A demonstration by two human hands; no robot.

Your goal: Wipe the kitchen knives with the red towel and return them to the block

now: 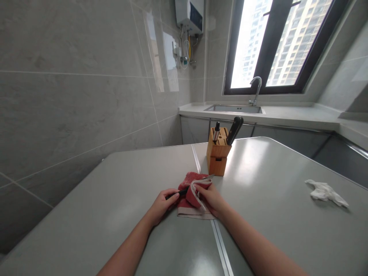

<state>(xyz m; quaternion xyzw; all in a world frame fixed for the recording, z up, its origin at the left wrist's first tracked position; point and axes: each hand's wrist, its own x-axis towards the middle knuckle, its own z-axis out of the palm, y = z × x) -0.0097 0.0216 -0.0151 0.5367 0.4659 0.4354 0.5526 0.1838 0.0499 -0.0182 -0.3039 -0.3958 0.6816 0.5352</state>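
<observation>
My left hand [164, 205] is closed round the black handle of a knife [183, 191]. The knife points up and to the right, and its blade tip shows past a red cloth with a pale border [193, 200]. My right hand [211, 199] grips a fold of that cloth, which covers most of the blade. Part of the cloth hangs down toward the table. Just behind stands a wooden knife block [217, 161], holding a large black-handled knife [235, 129] and a smaller dark-handled tool [216, 132].
The pale table [138, 172] has a metal seam [220, 245] running through it. A crumpled white tissue [327, 193] lies at the right. Beyond are a counter with a sink [234, 109], a tap [257, 90] and a window. A tiled wall [86, 96] borders the left.
</observation>
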